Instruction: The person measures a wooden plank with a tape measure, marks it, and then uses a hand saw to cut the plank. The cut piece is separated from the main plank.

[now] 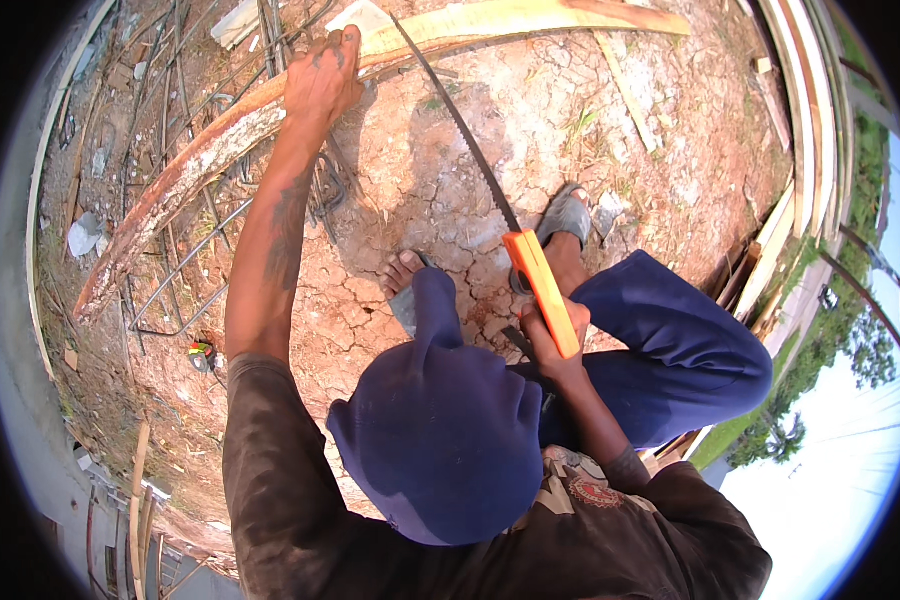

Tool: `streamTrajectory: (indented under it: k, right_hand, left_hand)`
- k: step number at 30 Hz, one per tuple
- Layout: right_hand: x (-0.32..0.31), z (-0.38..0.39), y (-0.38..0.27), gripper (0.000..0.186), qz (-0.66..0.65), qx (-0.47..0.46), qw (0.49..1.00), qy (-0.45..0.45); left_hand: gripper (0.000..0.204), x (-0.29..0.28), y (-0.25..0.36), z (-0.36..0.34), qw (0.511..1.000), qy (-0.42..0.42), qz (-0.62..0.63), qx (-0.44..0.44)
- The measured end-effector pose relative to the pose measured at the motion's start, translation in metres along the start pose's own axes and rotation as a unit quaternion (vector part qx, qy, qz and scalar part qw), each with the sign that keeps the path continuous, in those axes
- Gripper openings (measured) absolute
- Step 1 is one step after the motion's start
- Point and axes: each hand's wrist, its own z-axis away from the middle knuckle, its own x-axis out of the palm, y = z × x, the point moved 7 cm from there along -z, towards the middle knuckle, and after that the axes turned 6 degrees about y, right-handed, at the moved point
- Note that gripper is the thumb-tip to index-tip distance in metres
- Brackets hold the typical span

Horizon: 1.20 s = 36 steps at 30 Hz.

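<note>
A long, rough-edged wooden plank (210,150) stretches across the far side, pale on its right part and bark-coloured on its left. My left hand (325,75) is closed over it, fingers curled at its far edge. In my right hand (555,345) is the orange handle of a handsaw (465,130), held near my bent left-to-right knees. The dark toothed blade slants away to the upper left. Its far end meets the plank just right of my left hand; how deep it sits in the wood I cannot tell. A whitish flat piece (363,16) shows beside my fingers.
Bent steel bars (185,325) and thin rods lie at the left among rubble. A small yellow, red and black object (201,355) rests on the cracked earth. Stacked boards (815,110) line the right. My sandalled foot (567,215) stands beneath the saw.
</note>
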Motion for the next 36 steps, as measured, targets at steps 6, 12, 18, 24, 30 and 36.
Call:
streamTrajectory:
  k: [6,12,18,24,30,36]
  right_hand:
    - [0.073,-0.115,0.001,0.018,0.068,0.014,0.997,0.040]
    - [0.011,-0.008,-0.011,0.009,0.065,0.013,0.998,0.001]
    - [0.060,-0.104,-0.015,0.012,0.117,0.023,0.993,0.006]
    - [0.026,-0.024,0.005,0.007,0.132,-0.027,0.990,-0.037]
    - [0.038,-0.062,-0.017,0.008,0.137,0.044,0.990,0.003]
    - [0.053,-0.068,-0.017,0.007,0.129,0.023,0.991,-0.012]
  left_hand:
    - [0.064,0.001,0.020,-0.004,0.998,-0.035,0.049,-0.001]
    - [0.070,-0.009,0.002,0.005,0.999,-0.049,0.006,-0.016]
    - [0.068,0.003,0.009,-0.015,0.997,-0.057,0.043,-0.001]
    - [0.066,-0.004,-0.002,0.006,0.999,-0.019,0.027,-0.009]
    - [0.067,-0.003,0.003,-0.006,1.000,-0.015,0.025,0.009]
    - [0.061,-0.011,0.001,0.000,0.998,-0.024,0.052,-0.008]
